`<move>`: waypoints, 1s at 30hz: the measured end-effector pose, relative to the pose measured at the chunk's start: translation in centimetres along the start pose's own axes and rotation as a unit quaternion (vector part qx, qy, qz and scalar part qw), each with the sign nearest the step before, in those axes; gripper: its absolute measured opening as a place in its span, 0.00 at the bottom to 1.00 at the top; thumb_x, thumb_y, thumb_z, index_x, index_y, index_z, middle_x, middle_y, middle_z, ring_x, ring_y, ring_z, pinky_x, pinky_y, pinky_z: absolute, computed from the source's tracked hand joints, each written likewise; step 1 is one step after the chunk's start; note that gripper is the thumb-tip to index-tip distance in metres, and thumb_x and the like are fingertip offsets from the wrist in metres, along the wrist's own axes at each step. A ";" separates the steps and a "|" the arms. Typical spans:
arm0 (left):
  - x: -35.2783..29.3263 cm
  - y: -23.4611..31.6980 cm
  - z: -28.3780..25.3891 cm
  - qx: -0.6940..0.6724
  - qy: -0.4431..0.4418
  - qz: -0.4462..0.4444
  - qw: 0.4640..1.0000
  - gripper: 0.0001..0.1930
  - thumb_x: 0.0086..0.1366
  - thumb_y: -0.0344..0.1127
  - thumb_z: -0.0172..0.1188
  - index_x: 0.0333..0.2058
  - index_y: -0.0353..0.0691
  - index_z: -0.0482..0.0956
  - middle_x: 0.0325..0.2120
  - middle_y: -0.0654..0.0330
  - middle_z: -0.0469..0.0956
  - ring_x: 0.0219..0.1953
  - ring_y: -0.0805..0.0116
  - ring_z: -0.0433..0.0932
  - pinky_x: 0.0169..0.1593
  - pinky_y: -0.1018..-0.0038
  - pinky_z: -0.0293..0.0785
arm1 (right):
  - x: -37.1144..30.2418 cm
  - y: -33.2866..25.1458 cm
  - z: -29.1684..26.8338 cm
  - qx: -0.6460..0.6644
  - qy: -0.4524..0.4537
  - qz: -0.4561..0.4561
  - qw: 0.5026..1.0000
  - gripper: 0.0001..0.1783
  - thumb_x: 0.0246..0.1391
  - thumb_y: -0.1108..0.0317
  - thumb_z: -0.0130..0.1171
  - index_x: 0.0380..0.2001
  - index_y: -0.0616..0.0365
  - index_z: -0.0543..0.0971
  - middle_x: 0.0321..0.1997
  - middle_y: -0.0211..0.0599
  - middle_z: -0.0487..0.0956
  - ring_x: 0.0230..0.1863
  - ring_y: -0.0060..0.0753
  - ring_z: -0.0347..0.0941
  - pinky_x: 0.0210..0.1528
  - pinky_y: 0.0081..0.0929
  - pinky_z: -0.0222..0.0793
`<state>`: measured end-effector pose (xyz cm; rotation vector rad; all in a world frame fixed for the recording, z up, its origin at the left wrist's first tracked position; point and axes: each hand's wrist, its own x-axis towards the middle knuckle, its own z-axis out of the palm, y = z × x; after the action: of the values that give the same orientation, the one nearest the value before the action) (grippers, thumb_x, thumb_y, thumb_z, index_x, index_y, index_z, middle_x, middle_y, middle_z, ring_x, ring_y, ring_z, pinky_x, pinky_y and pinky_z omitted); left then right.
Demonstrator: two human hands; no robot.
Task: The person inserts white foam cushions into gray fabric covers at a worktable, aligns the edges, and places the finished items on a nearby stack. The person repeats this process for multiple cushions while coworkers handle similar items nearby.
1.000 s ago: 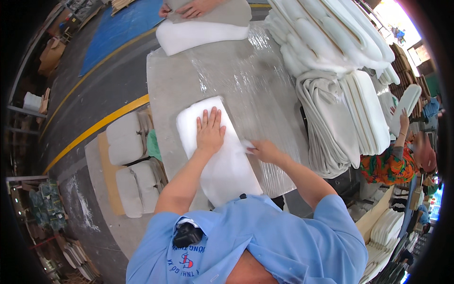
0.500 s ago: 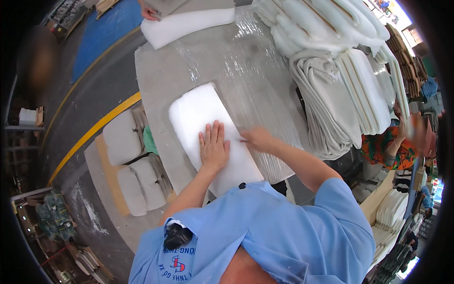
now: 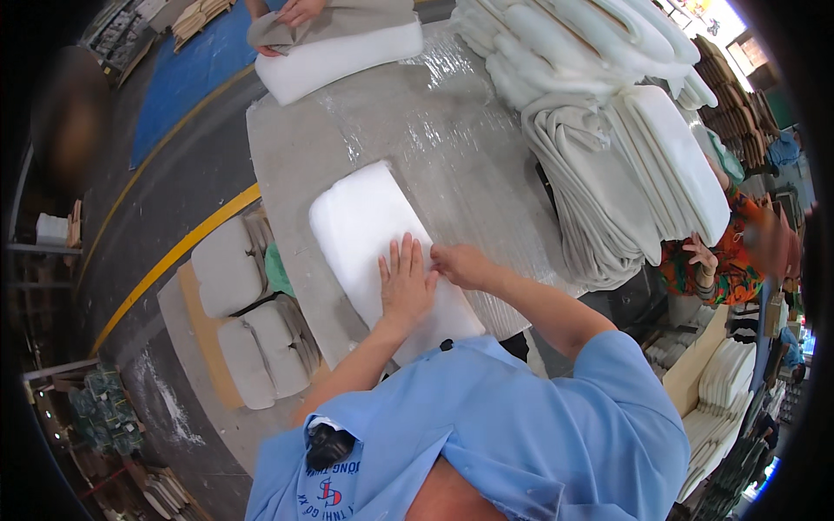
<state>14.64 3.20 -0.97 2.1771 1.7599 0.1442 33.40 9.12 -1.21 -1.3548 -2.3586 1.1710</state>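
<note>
A long white padded cushion point(image 3: 363, 213) with rounded far corners lies on the plastic-covered table, its near end against my shirt. My left hand point(image 3: 405, 286) rests on top of it, palm down with the fingers stretched out. At the cushion's right edge my right hand point(image 3: 465, 266) is closed in a pinch, its fingertips beside my left thumb. It appears to grip the padding's edge; any smaller thing between those fingers is hidden.
Grey folded fabric point(image 3: 591, 191) and white padding point(image 3: 582, 43) are piled at the table's right. Grey cushions point(image 3: 228, 265) sit on a lower board at left. Across the table, a co-worker's hands point(image 3: 300, 12) hold grey cloth over another white cushion point(image 3: 343, 61). Another person stands at right.
My right hand has moved slightly left and down, against the cushion's edge. My left hand has slid a little right and nearer. The far co-worker's second hand and more grey cloth have come into view.
</note>
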 end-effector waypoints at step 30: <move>-5.4 2.2 1.6 0.006 -0.020 0.059 0.998 0.45 0.73 0.61 0.52 0.79 0.42 0.52 0.81 0.54 0.44 0.82 0.45 0.40 0.80 0.42 0.30 | -12.6 3.4 1.7 0.032 -0.020 0.046 0.998 0.14 0.63 0.61 0.64 0.44 0.59 0.79 0.41 0.57 0.82 0.46 0.65 0.78 0.47 0.51 0.73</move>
<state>15.95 -2.75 -1.06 2.2770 1.6140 0.1172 41.94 -0.90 -2.04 -1.4444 -2.2865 1.2996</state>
